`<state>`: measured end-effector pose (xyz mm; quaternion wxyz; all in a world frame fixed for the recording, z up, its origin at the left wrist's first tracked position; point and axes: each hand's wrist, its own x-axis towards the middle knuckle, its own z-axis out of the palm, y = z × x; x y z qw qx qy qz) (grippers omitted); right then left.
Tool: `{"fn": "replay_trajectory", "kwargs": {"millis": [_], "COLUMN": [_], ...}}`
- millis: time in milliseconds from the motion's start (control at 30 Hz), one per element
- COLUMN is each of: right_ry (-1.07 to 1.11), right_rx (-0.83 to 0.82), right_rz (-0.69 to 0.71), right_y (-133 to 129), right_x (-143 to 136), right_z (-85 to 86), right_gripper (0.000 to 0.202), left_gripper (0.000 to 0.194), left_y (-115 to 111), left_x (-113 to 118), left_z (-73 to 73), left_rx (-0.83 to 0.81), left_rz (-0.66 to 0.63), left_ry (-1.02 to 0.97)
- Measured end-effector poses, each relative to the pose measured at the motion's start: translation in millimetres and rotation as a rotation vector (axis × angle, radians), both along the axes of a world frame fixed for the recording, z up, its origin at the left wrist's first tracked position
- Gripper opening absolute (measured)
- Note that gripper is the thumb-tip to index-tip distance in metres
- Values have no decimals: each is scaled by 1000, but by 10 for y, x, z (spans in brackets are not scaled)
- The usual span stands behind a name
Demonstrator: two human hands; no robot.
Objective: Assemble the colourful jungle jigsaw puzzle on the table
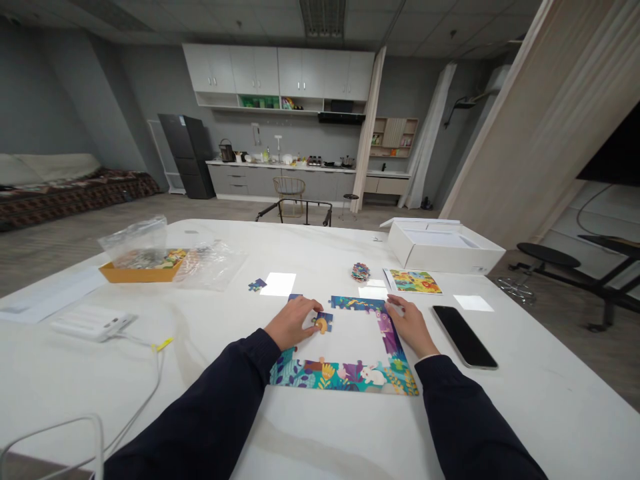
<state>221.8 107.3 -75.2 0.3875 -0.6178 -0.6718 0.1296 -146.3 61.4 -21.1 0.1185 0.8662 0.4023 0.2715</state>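
Note:
A partly assembled jigsaw puzzle [345, 379] lies on the white table, its colourful border built around a bare middle. My left hand [294, 323] is over the upper left of the border, thumb and finger closed on a dark blue puzzle piece [324, 323] with a yellow moon-like shape. Beside the upper right corner of the border rests my right hand [411, 325], fingers stretched out and touching its edge. A small stack of puzzle pieces [361, 271] stands behind the border. Farther left lie some loose blue pieces [257, 285].
At the left are an orange tray [143, 272] with pieces and plastic bags, a white power bank [94, 324] and its cable. To the right lie a black phone [465, 337], a picture card [415, 281] and an open white box [445, 247]. A chair [295, 202] stands beyond the table.

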Motion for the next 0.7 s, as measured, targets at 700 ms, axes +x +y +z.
{"fn": "replay_trajectory", "kwargs": {"millis": [700], "right_ry": [9], "right_rx": [-2], "right_rz": [10], "right_y": [9], "right_x": [7], "right_z": [-19], "right_gripper": [49], "left_gripper": [34], "left_y": [30], "left_x": [-15], "left_z": [-79], "left_rx": [-22], "left_rz": [-18], "left_ry": [-28]}}
